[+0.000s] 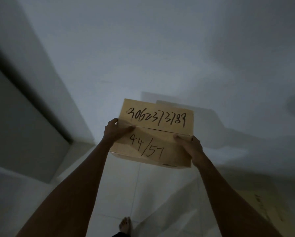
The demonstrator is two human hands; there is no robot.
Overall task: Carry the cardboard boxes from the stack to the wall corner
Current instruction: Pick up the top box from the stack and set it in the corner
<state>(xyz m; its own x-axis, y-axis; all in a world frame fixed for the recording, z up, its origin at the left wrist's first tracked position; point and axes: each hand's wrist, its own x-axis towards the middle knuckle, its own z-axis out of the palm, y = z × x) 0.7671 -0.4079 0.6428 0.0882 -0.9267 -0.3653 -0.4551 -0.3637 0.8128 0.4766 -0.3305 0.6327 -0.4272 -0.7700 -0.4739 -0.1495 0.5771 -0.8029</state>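
**Box held out at arm's length before a pale wall**

A person holds a cardboard box (154, 132) out in front with both arms stretched forward. The box is lifted clear of the tiled floor (119, 190) and sits near the middle of the view, its top face turned toward the camera. That face bears black handwritten marker: a long number along the far flap and "44/57" on the near flap, with the seam between the two flaps running across the middle.

The left hand (113, 130) clasps the box's left edge, its thumb laid flat across the top along the seam, while the other fingers wrap around the side and are out of sight. The right hand (192, 147) clasps the right edge in the same way, thumb pressed on the top near the seam and the remaining fingers curled round the side, hidden. Both hands press inward on the box between them.

Behind the box rises a plain white wall (160, 48), on which the box and arms cast soft shadows. To the left, a dark door frame (28, 93) slants up beside the wall. At the lower edge, a bare foot (125, 225) rests on the floor. At the lower right, another cardboard box (261, 206), dim and blurred, shows faint writing.
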